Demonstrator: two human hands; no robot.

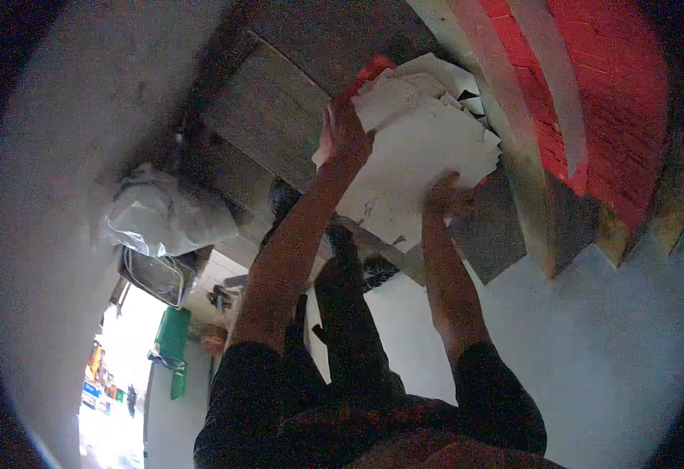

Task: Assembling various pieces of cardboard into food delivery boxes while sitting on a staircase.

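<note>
A loose, uneven stack of white sheets [424, 141] spreads in front of me, its far and right edges fanned out and a few small dark marks on its near part. My left hand [347, 134] is closed on the stack's left edge. Over the near right part of the stack lies my right hand [447, 197]; it touches the sheets, but blur hides how its fingers are set. Something red [375, 69] shows just beyond my left hand, partly covered by the sheets.
Grey steps [268, 98] lie beyond and left of the stack. On the right, a red brick-patterned surface [615, 102] borders a pale sloping edge [526, 148]. A translucent plastic bag [158, 207] sits at left, above a bright doorway [127, 359] and a green object [171, 344].
</note>
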